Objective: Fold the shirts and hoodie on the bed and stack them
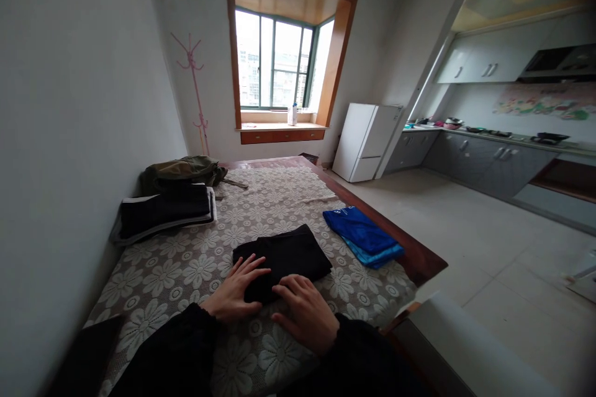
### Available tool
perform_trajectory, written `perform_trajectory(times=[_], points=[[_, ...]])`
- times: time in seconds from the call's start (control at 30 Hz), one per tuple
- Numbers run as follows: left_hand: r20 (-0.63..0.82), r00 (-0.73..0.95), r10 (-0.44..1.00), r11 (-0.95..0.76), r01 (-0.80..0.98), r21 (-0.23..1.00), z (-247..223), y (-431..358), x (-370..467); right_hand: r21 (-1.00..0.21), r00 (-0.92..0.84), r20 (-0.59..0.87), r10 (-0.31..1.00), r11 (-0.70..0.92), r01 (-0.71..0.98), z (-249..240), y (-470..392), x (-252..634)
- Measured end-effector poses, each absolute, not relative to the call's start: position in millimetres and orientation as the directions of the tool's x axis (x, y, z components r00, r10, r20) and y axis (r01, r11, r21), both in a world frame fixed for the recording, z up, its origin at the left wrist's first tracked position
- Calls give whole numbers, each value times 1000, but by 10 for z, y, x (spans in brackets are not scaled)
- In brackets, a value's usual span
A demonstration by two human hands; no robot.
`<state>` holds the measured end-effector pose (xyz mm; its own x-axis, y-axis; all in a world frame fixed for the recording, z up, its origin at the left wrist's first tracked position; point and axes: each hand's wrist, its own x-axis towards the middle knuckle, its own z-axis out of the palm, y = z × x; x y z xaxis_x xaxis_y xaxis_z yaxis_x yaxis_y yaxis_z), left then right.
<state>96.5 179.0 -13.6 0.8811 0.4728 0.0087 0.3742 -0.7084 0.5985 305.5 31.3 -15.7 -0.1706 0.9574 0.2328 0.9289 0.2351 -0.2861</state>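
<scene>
A folded black cloth lies flat on the flower-patterned lace tablecloth. On its near left edge rests my left hand, with the fingers spread over the fabric and the thumb along the front edge. My right hand is at the near edge of the same cloth, its fingertips touching the fabric and its thumb apart from the fingers. Neither hand grasps anything. To the right of the black cloth is a folded blue cloth with a lighter blue layer beneath it.
At the table's left, by the wall, sit a stack of folded dark clothes and an olive backpack. A chair stands at the near right. Beyond the wooden table edge are a white fridge and kitchen cabinets.
</scene>
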Motion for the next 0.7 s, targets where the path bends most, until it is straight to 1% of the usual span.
perform_trajectory(times=[0.1, 0.2, 0.3, 0.4, 0.5, 0.57, 0.63, 0.7], points=[[26, 875, 484, -709, 375, 597, -146, 1786, 969, -206, -89, 243, 966, 141, 968, -223, 351, 3275], [37, 869, 494, -714, 381, 587, -156, 1774, 980, -152, -77, 204, 976, 109, 982, -356, 352, 3454], [44, 865, 500, -716, 384, 582, -146, 1764, 998, -158, -90, 158, 983, 115, 981, -396, 334, 3522], [89, 828, 554, -682, 390, 619, -96, 1771, 1007, -190, -90, 90, 992, 106, 976, -220, 383, 3503], [135, 686, 715, -587, 484, 650, -17, 1809, 990, -219, -44, 61, 997, 56, 974, 65, 581, 3436], [126, 555, 822, -507, 613, 606, 29, 1837, 965, -227, -21, 119, 993, 47, 973, 187, 779, 3392], [84, 454, 887, -425, 731, 533, 58, 1849, 943, -233, -25, 164, 986, 63, 971, 195, 976, 3373], [28, 387, 922, -352, 803, 481, 69, 1838, 932, -249, -21, 128, 992, 53, 967, 107, 1122, 3387]])
